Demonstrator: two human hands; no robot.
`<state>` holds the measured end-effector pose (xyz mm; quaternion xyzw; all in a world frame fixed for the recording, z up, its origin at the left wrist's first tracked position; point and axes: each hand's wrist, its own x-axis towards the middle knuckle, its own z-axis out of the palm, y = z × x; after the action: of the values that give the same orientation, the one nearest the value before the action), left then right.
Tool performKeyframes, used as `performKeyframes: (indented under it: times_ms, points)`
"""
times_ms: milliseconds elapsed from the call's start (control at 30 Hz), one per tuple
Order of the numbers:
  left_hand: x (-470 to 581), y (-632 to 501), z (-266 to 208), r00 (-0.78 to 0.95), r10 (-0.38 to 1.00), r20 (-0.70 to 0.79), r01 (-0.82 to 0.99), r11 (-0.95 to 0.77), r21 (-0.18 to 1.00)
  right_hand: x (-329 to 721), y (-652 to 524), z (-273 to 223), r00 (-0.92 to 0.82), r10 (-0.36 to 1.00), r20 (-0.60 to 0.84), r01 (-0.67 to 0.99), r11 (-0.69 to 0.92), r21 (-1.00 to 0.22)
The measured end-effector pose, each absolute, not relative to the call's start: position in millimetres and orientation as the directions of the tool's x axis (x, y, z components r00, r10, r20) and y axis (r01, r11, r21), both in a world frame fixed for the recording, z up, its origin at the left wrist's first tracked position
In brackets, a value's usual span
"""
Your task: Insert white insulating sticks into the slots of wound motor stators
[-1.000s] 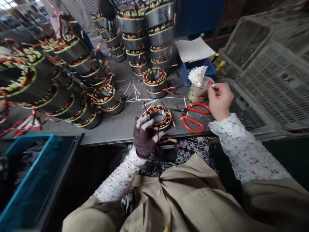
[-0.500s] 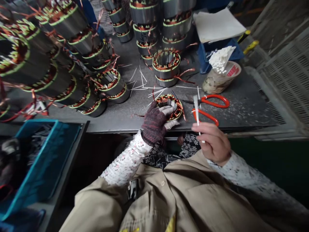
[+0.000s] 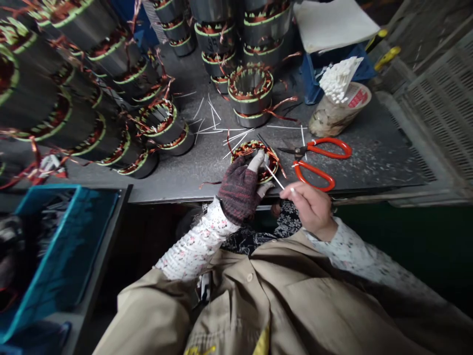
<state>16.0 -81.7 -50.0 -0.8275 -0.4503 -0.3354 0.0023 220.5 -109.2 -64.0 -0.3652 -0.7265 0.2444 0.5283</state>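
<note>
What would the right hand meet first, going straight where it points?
Following its thin white stick, probably the copper-wound metal ring with green edging; the maroon-gloved left hand is close, depth unclear.

1 camera, worn on the head, gives the view, looking forward and steeply down over the wearer's chest. Nearest the lens, the buttoned beige cloth jacket (image 3: 236,301) fills the bottom edge. Farther off, near the middle of the frame, come the left hand in a maroon knitted glove (image 3: 240,192) and the bare right hand (image 3: 310,207). Beyond them the flat dark grey tabletop (image 3: 388,155) recedes toward stacked grey metal cylinders (image 3: 266,37), cropped at the top. The wide frame reaches from a teal plastic tray (image 3: 86,236) at lower left to grey slatted plastic crates (image 3: 439,103) at right.
</note>
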Motion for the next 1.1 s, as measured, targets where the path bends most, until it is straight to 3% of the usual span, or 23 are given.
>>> performKeyframes:
  times_ms: [167,333,533,733,867,1100]
  points:
    - [21,-87,-51,0.295,0.779,0.553,0.769,-0.537,0.346,213,-105,-66,-0.056,0.792,0.608,0.213,0.604,-0.768]
    - [23,-87,-51,0.316,0.76,0.568,0.778,-0.55,0.304,236,-126,-68,-0.116,0.76,0.64,0.298,0.641,-0.707]
    - [24,-86,-52,0.314,0.754,0.577,0.799,-0.538,0.269,236,-130,-70,-0.119,0.801,0.587,0.333,0.589,-0.737]
    - [23,-87,-50,0.307,0.755,0.58,0.809,-0.528,0.258,224,-125,-71,0.018,0.779,0.627,0.202,0.611,-0.765]
    - [23,-85,-51,0.321,0.75,0.579,0.799,-0.542,0.26,228,-131,-69,-0.04,0.73,0.682,0.235,0.671,-0.703]
    - [22,-85,-52,0.324,0.757,0.567,0.797,-0.541,0.267,235,-135,-73,-0.08,0.771,0.632,0.337,0.618,-0.71]
